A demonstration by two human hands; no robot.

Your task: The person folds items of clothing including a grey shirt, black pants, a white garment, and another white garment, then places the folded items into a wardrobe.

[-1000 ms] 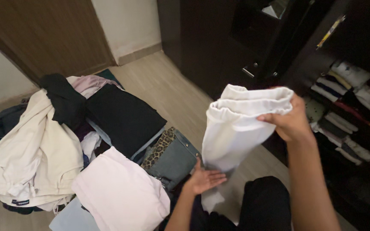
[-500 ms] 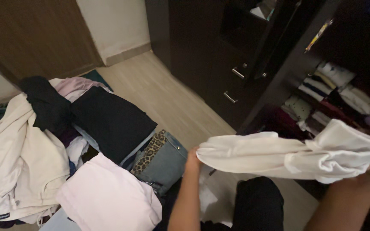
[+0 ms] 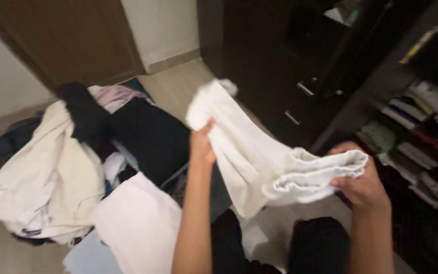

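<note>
Nearest the camera, the person's dark-clothed knees [image 3: 315, 248] filled the bottom edge. Just above them the right hand [image 3: 362, 183] gripped the bunched, ribbed end of a white garment [image 3: 259, 157], fingers curled tight around the soft folds. The left hand [image 3: 202, 144] was raised higher, its fingers closed on the other end, so the cloth stretched slantwise between the two hands, hanging limp and creased in mid-air above the floor.

Left of the arms, a pale pink folded piece [image 3: 143, 223] lay smooth and flat beside a light blue one [image 3: 84, 256]. Beyond those spread a loose heap: a cream jacket [image 3: 51, 172], thick and rumpled, a black folded cloth [image 3: 150, 134] with a flat, matte face, and a black crumpled top [image 3: 82, 111] slumped over the pile.

The floor [image 3: 178, 86] was pale wood-look planking with a fine grain. On the right stood a dark wardrobe [image 3: 264, 61] with metal drawer handles, its open shelves [image 3: 422, 132] stacked with rolled and folded clothes, blurred. Farthest off were a brown wooden door [image 3: 72, 40] and a plain white wall [image 3: 160, 25] with a low skirting.
</note>
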